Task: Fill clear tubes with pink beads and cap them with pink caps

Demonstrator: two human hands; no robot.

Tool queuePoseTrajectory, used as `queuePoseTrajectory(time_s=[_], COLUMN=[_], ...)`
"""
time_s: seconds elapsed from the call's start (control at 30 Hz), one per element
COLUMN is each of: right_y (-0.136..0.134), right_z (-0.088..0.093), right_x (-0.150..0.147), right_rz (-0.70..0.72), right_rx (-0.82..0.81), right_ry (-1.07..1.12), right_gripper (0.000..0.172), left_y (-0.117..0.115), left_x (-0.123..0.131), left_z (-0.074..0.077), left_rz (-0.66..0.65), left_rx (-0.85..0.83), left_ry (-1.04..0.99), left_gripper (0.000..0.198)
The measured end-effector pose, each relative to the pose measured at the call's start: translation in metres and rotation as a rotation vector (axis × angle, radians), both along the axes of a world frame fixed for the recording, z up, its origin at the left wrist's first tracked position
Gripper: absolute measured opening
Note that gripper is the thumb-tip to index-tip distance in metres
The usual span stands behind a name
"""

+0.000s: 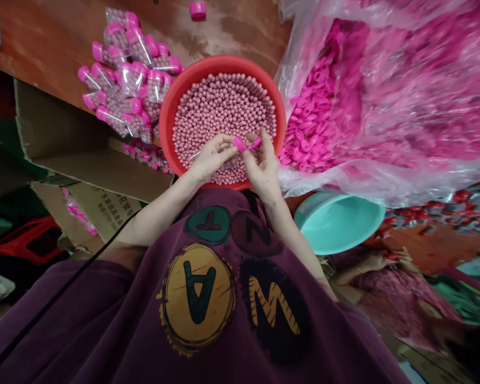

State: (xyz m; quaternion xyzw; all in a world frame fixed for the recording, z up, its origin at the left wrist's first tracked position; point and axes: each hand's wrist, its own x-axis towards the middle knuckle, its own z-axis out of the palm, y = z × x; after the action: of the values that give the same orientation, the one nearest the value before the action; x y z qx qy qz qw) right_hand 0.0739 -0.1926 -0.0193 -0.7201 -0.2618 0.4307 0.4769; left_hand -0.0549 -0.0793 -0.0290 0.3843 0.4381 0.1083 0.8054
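Pink cap [239, 143], between fingers [226, 149] (left hand [211, 158], right hand [264, 167])

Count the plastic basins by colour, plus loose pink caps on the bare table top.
Red basin: 1
Teal basin: 1
Loose pink cap: 1
Total: 3

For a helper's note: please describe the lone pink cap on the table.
Find the red basin of pink balls. Beyond its far rim, on the wooden table, lies one pink cap, alone, unlike the bagged tubes to its left.
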Motion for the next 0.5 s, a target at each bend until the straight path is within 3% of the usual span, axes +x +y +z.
queuePoseTrajectory(time_s=[0.07,0.13,0.33,0.5], right_y=[0.003,0.005,0.008,0.005], right_z=[0.004,0.006,-0.001,-0.017], right_x=[0.002,0.002,-0.004,0.002], right_rz=[0.169,0.279,0.431,0.555], right_rx=[-0.036,-0.077,-0.256,-0.266], right_ry=[-0.117,-0.234,-0.599,-0.732], right_gripper=[0.099,0.102,0.082,0.079], left_y=[-0.002,-0.002,-0.010,-0.014], left_x=[0.003,0.005,0.013,0.014], left_z=[0.005,0.010,0.019,0.019], left_rz=[0.000,-0.002,0.017,0.038], left_rx=[0.000,0.005,-0.079,-0.119], left_ry=[0.004,0.032,0.088,0.161], left_gripper=[0.020,0.019,0.017,0.018])
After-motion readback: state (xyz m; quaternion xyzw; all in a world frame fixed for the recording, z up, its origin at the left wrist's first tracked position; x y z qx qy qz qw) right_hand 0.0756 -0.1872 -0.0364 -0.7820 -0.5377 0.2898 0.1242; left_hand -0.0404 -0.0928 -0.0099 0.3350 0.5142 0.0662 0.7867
